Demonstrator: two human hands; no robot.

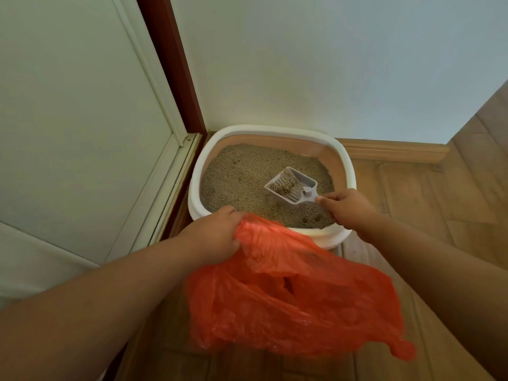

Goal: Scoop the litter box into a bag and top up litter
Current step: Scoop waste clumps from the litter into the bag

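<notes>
While left hand (pixel 214 237) bunches bag (pixel 297 292) rim at box (pixel 349 171) front edge, apparently to catch waste, right hand (pixel 349 209) fingers clamp scoop (pixel 292 185) handle, clumps lifted over litter (pixel 239 177).

litter box (pixel 348 171): white-rimmed, litter-filled | scoop (pixel 292 185): grey, holding clumps | bag (pixel 297 295): orange, crumpled

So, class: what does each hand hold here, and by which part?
The left hand grips the orange bag by its top edge; the right hand holds the loaded grey scoop by its handle end.
</notes>
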